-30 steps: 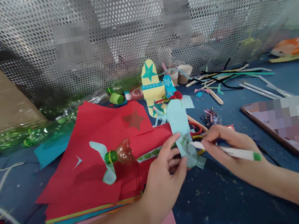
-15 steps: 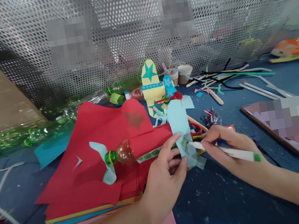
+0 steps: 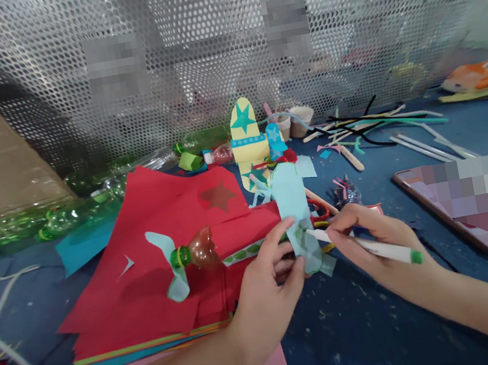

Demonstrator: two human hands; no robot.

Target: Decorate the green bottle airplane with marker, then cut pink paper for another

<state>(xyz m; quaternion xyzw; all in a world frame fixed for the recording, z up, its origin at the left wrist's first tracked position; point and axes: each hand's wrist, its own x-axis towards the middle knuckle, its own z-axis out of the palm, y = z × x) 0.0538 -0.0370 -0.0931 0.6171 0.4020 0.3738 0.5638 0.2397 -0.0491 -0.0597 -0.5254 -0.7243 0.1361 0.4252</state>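
Note:
Between the thumb and fingers of my left hand (image 3: 266, 285) is the lower part of a light-blue paper piece (image 3: 290, 193) with rounded ends. My right hand (image 3: 377, 241) grips a white marker with a green end (image 3: 390, 250), its tip touching the paper beside a small green mark. The paper piece joins the end of a red paper body (image 3: 247, 227) that has a green-dotted strip. A cut bottle neck (image 3: 199, 250) with a green cap and a light-blue paper propeller (image 3: 176, 282) forms the other end. A red wing with a brown star (image 3: 218, 197) sticks up from the body.
Red sheets (image 3: 117, 293) top a paper stack at left. Behind stands a yellow paper plane with teal stars (image 3: 243, 118). Plastic bottles (image 3: 75, 217) line the perforated metal screen (image 3: 209, 37). At right lie a phone (image 3: 446, 203), pipe cleaners (image 3: 370, 122) and scissors (image 3: 319, 210).
The marker has shifted very slightly to the left against the paper. The red wing with the star looks tilted flatter. My left hand stays in place.

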